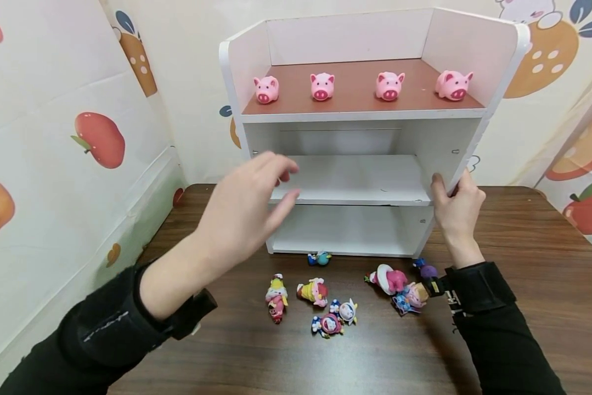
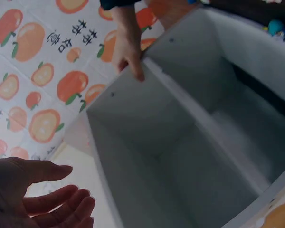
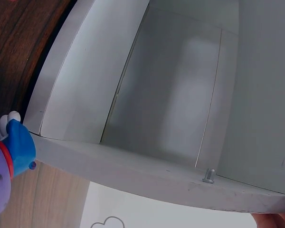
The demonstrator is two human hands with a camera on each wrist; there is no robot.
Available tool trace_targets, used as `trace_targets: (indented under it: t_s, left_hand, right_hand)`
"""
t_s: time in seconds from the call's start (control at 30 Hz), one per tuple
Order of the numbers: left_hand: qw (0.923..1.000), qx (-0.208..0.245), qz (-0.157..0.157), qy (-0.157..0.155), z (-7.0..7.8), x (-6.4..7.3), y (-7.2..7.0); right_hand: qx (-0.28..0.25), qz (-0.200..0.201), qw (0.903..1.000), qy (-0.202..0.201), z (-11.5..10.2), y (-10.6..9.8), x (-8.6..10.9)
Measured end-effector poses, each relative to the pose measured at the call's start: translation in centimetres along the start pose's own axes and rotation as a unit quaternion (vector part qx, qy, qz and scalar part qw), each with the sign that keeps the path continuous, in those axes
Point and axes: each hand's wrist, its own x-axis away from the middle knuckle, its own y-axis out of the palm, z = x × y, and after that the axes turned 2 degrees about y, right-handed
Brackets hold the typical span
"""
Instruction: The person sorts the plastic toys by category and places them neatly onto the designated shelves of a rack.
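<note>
A white shelf unit [image 1: 355, 178] with three levels stands on the wooden table. My right hand [image 1: 458, 206] grips the edge of its right side panel, thumb on the inner face and fingers round the outside. My left hand [image 1: 248, 206] hovers before the unit's left side, fingers loosely bent and holding nothing; in the left wrist view the left hand [image 2: 47, 194] appears apart from the shelf too. Four pink toy pigs, such as this left one [image 1: 266, 89], stand in a row on the brown top level. The middle shelf board [image 1: 355, 178] and bottom level hold nothing visible.
Several small toy figures lie on the table [image 1: 256, 356] before the unit: a yellow-and-pink one [image 1: 276, 298], a blue one [image 1: 319, 258] at the base, a pink-and-white one [image 1: 389, 278] at right. Fruit-printed sheets [image 1: 54, 109] line the surroundings. A metal peg [image 3: 209, 175] sticks out inside the panel.
</note>
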Motion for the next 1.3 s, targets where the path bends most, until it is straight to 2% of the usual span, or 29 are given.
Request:
trace_targets:
  t_s: [0.03,0.17,0.23,0.4,0.53,0.7,0.87,1.03,1.3]
  left_hand:
    - [0.9999,0.010,-0.010,0.000,0.4,0.4,0.0]
    - [0.9975,0.024,-0.067,-0.002,4.3,1.3,-2.6]
    - [0.9957,0.019,-0.091,-0.003,4.7,1.8,-2.6]
    - [0.9866,0.027,-0.161,0.003,4.0,3.3,-1.3]
    - [0.9735,0.047,-0.220,0.039,3.2,4.3,0.2]
    - [0.9437,0.073,-0.308,0.094,2.2,5.5,1.8]
    - [0.9155,0.075,-0.377,0.119,1.6,6.9,3.3]
    - [0.9006,0.038,-0.413,0.130,1.3,7.9,4.4]
    - [0.8855,-0.004,-0.437,0.159,1.2,9.0,5.6]
  right_hand:
    - [0.000,0.000,1.0000,0.001,0.0,0.0,0.0]
    - [0.000,-0.003,1.0000,0.003,0.0,0.0,0.0]
    - [-0.001,-0.004,1.0000,0.005,0.0,0.0,0.1]
    - [0.002,-0.002,1.0000,0.007,0.1,0.0,0.1]
    - [0.005,-0.003,1.0000,0.008,0.1,0.0,0.1]
    - [0.003,-0.003,1.0000,0.008,0.1,0.0,0.1]
    - [0.003,0.000,1.0000,0.005,0.1,0.0,0.2]
    - [0.002,-0.003,1.0000,0.008,0.0,0.0,0.2]
    - [0.003,-0.006,0.9999,0.011,-0.1,0.0,0.2]
